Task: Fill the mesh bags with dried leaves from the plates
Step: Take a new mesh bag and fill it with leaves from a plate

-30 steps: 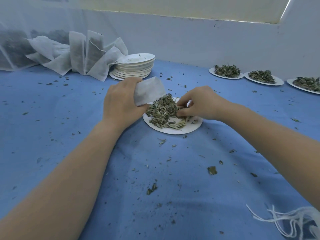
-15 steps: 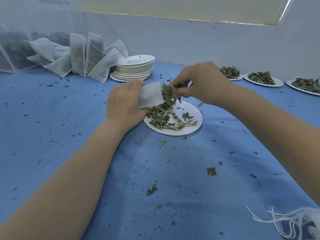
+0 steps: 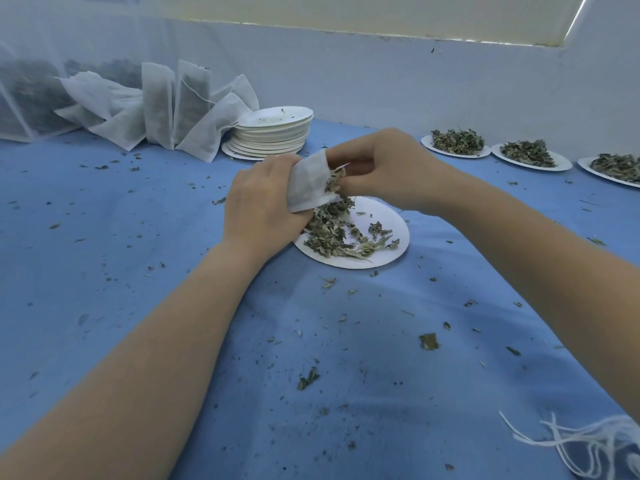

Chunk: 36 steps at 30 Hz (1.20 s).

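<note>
Filling of one mesh bag (image 3: 309, 181) over the working plate (image 3: 381, 251), which serves as the landmark here. The left hand (image 3: 258, 209) grips the bag just above the plate's left rim, fingers curled round its closed end, mouth turned toward the right hand (image 3: 384, 168). The right hand, above the plate's far edge, has its fingertips bunched at the bag's mouth on a pinch of dried leaves (image 3: 334, 181) — part of the pinch is hidden inside the opening. A loose heap of leaves (image 3: 332, 233) lies on the plate's left half; its right half is mostly bare.

Handling, as judged: the bag is thin, limp and nearly weightless, so it collapses unless the mouth is held spread; it is best held by the rim, with one side left free. The leaves are light, brittle and springy — a firm squeeze would likely crumble them, and loose bits may fall.

Beyond the plate to the left stand stacked empty plates (image 3: 273, 133) and filled bags (image 3: 162, 109); beyond it to the right, three full plates (image 3: 530, 157). Crumbs speckle the blue cloth (image 3: 104, 271) around the plate.
</note>
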Tool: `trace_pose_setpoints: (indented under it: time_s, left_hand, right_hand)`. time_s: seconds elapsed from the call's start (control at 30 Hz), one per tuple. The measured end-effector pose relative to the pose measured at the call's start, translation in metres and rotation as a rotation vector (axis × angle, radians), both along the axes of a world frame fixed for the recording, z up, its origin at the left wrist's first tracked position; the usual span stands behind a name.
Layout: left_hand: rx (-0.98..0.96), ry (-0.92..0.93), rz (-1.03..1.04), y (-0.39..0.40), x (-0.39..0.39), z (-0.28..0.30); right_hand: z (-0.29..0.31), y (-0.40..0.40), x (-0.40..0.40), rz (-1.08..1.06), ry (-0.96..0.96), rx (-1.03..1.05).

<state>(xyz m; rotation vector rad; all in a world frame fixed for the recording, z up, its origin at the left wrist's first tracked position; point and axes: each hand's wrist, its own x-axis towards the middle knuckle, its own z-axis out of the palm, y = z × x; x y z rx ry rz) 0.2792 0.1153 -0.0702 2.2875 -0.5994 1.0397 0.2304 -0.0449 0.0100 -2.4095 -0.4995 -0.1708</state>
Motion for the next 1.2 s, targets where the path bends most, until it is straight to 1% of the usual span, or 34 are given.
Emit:
trace_pose_setpoints:
  time_s: [0.1,0.2,0.33,0.43,0.53,0.63,0.77,0.83,0.97,1.13,1.2]
  left_hand:
    - [-0.035,0.013,0.010,0.000,0.000,0.000]
    - [-0.042,0.028,0.012,0.001,0.000,0.000]
    - [-0.060,0.060,0.021,0.002,0.000,0.001]
    - [-0.060,0.067,0.026,0.001,0.000,0.001]
    - [-0.048,0.044,0.024,0.001,0.000,0.002]
    - [-0.032,0.019,0.015,0.000,0.000,0.001]
    - [-0.036,0.008,0.011,0.001,0.001,0.001]
    - [-0.037,0.001,-0.010,0.001,0.002,0.001]
    - [-0.022,-0.020,-0.032,-0.001,-0.001,0.001]
    - [0.033,-0.071,-0.049,-0.005,-0.005,0.002]
    - [0.036,-0.066,-0.054,-0.005,-0.006,0.002]
  right_hand:
    - [0.001,-0.007,0.001,-0.026,-0.006,0.046]
    - [0.002,-0.008,0.002,-0.102,-0.062,0.042]
    - [0.005,-0.009,-0.003,-0.105,-0.074,0.160]
    - [0.003,-0.005,-0.007,-0.084,-0.104,0.101]
    - [-0.007,0.003,-0.007,-0.124,-0.180,0.016]
    - [-0.012,0.007,-0.004,-0.162,-0.247,0.033]
    - [-0.010,-0.002,-0.002,-0.193,-0.195,0.163]
    - [-0.009,-0.007,0.000,-0.195,-0.165,0.179]
    - [-0.009,-0.005,0.003,-0.161,-0.204,0.100]
    - [-0.013,0.008,0.014,-0.137,-0.247,-0.156]
    - [-0.013,0.013,0.017,-0.131,-0.242,-0.220]
